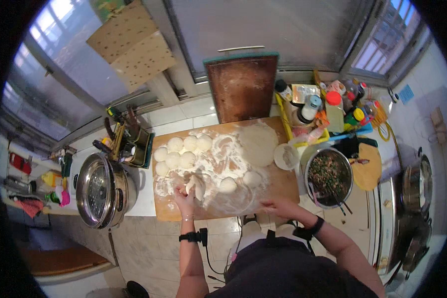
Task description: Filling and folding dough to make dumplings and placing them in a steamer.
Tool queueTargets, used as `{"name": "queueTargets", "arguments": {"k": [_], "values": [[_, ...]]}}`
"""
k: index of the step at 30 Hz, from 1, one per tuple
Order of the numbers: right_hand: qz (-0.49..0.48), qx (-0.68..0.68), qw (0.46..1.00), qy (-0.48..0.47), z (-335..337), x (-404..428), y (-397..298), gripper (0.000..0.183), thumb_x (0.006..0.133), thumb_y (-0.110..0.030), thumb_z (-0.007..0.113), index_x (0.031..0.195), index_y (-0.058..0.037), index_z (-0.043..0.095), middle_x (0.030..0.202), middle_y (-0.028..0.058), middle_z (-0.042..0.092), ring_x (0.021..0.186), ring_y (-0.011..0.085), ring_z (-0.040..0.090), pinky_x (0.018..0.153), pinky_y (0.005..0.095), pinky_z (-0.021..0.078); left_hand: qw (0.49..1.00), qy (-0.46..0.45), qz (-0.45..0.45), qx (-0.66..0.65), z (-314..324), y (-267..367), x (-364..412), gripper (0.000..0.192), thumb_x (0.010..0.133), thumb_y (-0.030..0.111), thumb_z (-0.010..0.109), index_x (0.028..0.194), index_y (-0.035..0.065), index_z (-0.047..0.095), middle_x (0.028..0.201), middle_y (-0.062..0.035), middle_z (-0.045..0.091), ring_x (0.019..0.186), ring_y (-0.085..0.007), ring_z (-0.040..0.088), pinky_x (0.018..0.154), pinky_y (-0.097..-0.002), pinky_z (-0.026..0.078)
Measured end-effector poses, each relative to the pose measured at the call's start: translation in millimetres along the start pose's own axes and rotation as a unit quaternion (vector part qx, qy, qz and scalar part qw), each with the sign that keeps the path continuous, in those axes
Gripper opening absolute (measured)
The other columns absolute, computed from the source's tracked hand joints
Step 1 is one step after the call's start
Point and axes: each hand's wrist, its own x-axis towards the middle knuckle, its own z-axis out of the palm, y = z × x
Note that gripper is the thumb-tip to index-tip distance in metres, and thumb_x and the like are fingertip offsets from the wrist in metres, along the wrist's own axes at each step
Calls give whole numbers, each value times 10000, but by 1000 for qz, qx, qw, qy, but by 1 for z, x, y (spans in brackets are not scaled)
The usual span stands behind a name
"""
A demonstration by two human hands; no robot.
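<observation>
My left hand [184, 198] grips a soft, folded piece of dough [197, 187] above the front left of a floured wooden board [283, 190]. My right hand [279, 208] hovers at the board's front right edge, fingers extended, with nothing seen in it. Two dough balls [228, 185] lie on the board between my hands. Behind my left hand, several round dough pieces [174, 159] sit close together at the back left. A wide, flat rolled dough sheet [258, 144] covers the back right. Loose white flour [225, 156] is spread over the middle.
A white bowl [286, 157] stands at the board's right edge, beside a steel bowl of chopped filling [328, 175] with chopsticks. A steel steamer pot [103, 192] stands left. Bottles crowd a yellow basket [320, 137] at the back right; a dark board [243, 89] leans behind.
</observation>
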Motion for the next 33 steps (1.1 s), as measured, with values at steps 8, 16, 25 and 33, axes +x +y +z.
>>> {"name": "queueTargets", "arguments": {"k": [8, 16, 25, 33], "values": [[-88, 263, 959, 63, 21, 54, 26, 645, 877, -349, 689, 1343, 10, 425, 1234, 104, 584, 1069, 177, 579, 852, 309, 497, 897, -220, -175, -342, 63, 135, -118, 394, 927, 124, 616, 1287, 11, 504, 1113, -62, 630, 922, -102, 624, 680, -241, 544], [-72, 424, 889, 155, -22, -46, -27, 367, 882, -245, 695, 1156, -14, 620, 1079, 37, 653, 984, 119, 603, 809, 286, 507, 886, -263, -241, -296, 103, 102, -117, 303, 977, 299, 514, 1112, 46, 609, 987, -77, 640, 868, -188, 618, 790, -328, 536], [-79, 23, 956, 281, -28, -111, -37, 429, 822, -397, 691, 1155, -129, 652, 1031, 91, 663, 954, 253, 639, 824, 347, 475, 541, -510, -429, -513, 159, 156, -187, 583, 981, 444, 319, 1405, 48, 379, 1372, -166, 470, 1237, -330, 481, 1048, -478, 390], [-23, -53, 871, 488, -76, -206, 64, 469, 776, -264, 725, 1186, -75, 600, 1010, 169, 600, 1051, 366, 537, 887, 409, 457, 644, -475, -352, -485, 187, 168, -221, 667, 970, 501, 272, 1465, 55, 289, 1475, -214, 343, 1347, -343, 359, 1108, -482, 298]]}}
